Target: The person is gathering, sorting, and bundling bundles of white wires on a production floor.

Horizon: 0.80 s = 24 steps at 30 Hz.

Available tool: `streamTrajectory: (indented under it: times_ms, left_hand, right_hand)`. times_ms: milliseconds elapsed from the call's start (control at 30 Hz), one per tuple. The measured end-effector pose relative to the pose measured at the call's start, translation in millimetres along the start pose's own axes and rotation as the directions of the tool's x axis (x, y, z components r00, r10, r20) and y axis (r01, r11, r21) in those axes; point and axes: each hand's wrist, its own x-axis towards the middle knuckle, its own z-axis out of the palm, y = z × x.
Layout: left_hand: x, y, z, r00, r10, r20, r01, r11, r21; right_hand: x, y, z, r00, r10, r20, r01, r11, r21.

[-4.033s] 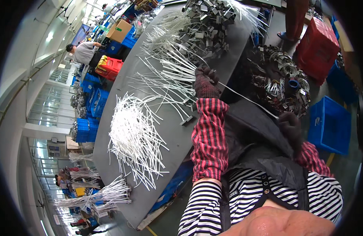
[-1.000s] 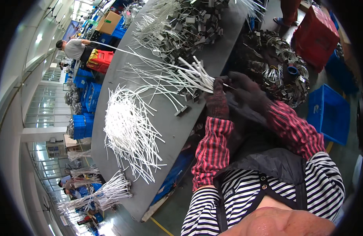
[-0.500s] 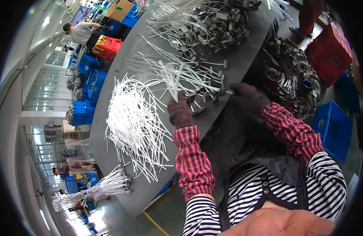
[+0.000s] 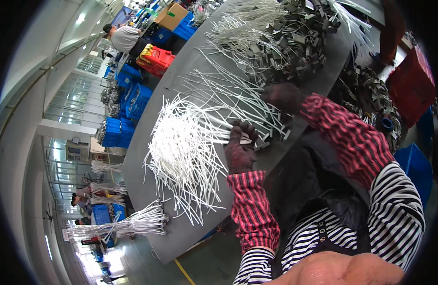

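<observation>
My left hand (image 4: 241, 151), in a dark glove, is closed around a bunch of white wires (image 4: 222, 135) whose far ends reach left onto a large heap of white wires (image 4: 176, 152). Farther off and to the right, my gloved right hand (image 4: 281, 98) is curled at the edge of a loose spread of white wires (image 4: 228, 88). Its fingertips are dark and blurred, and what lies in them cannot be made out. Small dark connectors (image 4: 286, 134) on wire ends lie between my two hands.
The grey table (image 4: 150, 147) curves away ahead, with a mound of wires with dark connectors (image 4: 295, 42) at its far end. A tied wire bundle (image 4: 143, 221) overhangs the left edge. Blue crates (image 4: 138, 101) and a person (image 4: 125, 39) are beyond; a red crate (image 4: 412, 88) stands right.
My left hand has brought its bunch of wires down from upright to lie against the heap. My right hand has moved left and away from me, over the loose wires. The whole view has shifted.
</observation>
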Motion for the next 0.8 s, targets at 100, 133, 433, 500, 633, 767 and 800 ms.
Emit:
streamTrajectory:
  times_ms: [100,133,433,500,633,767,800]
  left_hand:
    - [2.2,-12.3,23.0,0.974,0.181,0.133,-0.223,0.843,0.490]
    - [1.7,-20.8,34.3,0.981,0.163,0.109,-0.196,0.821,0.536]
    - [0.0,-90.0,98.4,0.933,-0.137,-0.334,0.158,0.987,0.039]
    - [1.3,-94.3,87.5,0.956,-0.039,-0.292,0.077,0.990,0.117]
    - [4.1,-91.1,71.3,0.987,0.145,-0.065,-0.141,0.988,0.063]
    - [2.0,-67.7,71.1,0.981,0.074,-0.177,-0.103,0.981,-0.164]
    - [1.0,-60.1,72.0,0.972,0.041,-0.231,-0.090,0.974,-0.207]
  right_hand:
    - [-48.2,-33.0,-26.8,0.993,-0.070,0.098,0.068,0.997,0.026]
    - [-61.9,-43.9,-34.6,0.994,-0.082,0.069,0.080,0.996,0.044]
    - [-242.4,-105.7,-65.1,0.840,0.425,0.336,-0.514,0.431,0.742]
    - [-304.2,-104.7,-59.6,0.725,0.572,0.385,-0.556,0.155,0.817]
    - [-429.3,-75.7,-35.1,0.497,0.830,0.255,-0.627,0.140,0.766]
    - [-525.2,-46.8,-18.0,0.436,0.866,0.244,-0.731,0.183,0.657]
    - [-541.1,-44.0,-16.7,0.429,0.882,0.197,-0.725,0.206,0.657]
